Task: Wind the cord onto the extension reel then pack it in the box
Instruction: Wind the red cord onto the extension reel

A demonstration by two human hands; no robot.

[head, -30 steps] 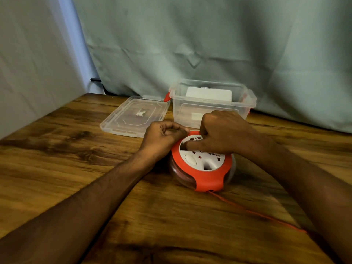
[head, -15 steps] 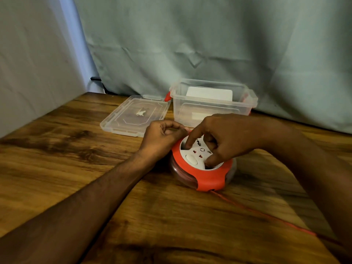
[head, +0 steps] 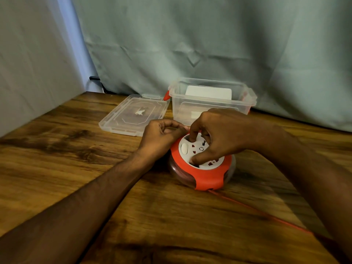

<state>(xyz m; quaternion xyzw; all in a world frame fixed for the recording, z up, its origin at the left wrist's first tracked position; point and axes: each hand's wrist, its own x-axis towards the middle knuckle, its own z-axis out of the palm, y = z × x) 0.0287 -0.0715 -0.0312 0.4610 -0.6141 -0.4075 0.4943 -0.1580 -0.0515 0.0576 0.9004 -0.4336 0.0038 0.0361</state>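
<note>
A flat, clear plastic lid (head: 134,114) with a moulded rim is lying at centre left of the frame on the dark-grained wooden tabletop (head: 57,149), just beside the clear, straight-walled plastic box (head: 211,101) with red side clips, which is standing open at upper centre with a white rectangular item inside. Below these, at centre, the left hand (head: 162,139) is being held curled against the far left rim of the round red-and-white plastic extension reel (head: 202,162), apparently bracing it, though whether the rim is truly gripped cannot be told. The reel's smooth white socket face is being gripped by the right hand (head: 219,134), with a fingertip and the thumb set into two recesses as if for turning. From the reel's lower edge a thin red cord (head: 257,210) is trailing toward the lower right of the frame, so winding is judged unfinished. A slip is being risked: the glossy face offers little purchase, and a light brace could let the whole reel spin on the smooth wood. The slack cord could also be snagged under the right forearm and wound unevenly.
</note>
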